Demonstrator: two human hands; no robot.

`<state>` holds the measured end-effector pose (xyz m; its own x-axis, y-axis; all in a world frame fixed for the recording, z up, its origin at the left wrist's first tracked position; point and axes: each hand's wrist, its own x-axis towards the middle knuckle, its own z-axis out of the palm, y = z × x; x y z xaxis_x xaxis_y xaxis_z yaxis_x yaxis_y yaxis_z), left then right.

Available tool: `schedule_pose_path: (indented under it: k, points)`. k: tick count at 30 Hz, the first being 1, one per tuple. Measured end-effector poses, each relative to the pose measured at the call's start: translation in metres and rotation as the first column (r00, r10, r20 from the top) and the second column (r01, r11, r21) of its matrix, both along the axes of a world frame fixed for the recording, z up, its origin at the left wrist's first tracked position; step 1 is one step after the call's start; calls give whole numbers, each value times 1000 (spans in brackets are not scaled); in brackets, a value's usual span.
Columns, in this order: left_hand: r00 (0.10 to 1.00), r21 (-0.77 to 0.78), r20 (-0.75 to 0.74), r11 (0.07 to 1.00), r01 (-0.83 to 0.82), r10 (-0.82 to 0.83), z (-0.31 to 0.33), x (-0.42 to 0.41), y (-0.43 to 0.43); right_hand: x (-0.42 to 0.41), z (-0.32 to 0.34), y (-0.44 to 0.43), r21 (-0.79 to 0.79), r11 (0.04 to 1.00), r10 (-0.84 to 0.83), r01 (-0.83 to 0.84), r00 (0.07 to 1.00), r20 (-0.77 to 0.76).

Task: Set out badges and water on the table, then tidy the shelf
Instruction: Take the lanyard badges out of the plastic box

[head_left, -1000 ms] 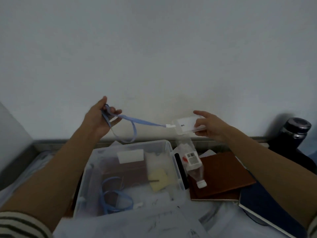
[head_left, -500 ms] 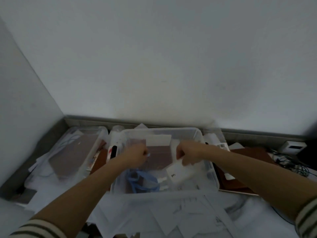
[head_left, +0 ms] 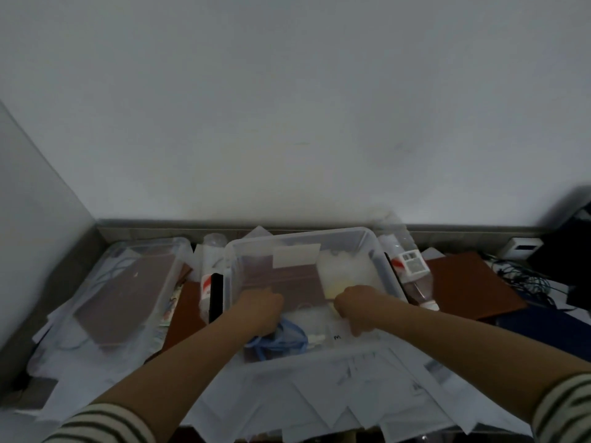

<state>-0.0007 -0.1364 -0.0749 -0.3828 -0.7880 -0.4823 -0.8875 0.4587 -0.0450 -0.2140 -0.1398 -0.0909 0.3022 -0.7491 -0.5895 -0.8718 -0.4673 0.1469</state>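
Inside a clear bin, the left hand grips a blue lanyard and the right hand pinches its badge; best lifted together, untangled.

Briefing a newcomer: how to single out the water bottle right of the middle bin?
Find the large central clear bin. A water bottle lies along its right outer wall, cap toward the camera. Unlike the left bottle, its label shows a grey code square.

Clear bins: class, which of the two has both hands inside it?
The middle bin, holding blue lanyards: left hand and right hand are in it. The left bin holds a brown notebook, no hands.
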Motion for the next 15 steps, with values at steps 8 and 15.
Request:
schedule_pose_path:
  k: [8, 15]
  points:
    - [987, 92, 70, 986, 141, -147, 16, -3, -7, 1, 24, 14, -63, 983, -163, 173, 978, 131]
    - [963, -226, -52, 942, 247, -265, 62, -47, -31, -60, 97, 42, -429, 826, -184, 367, 894, 409]
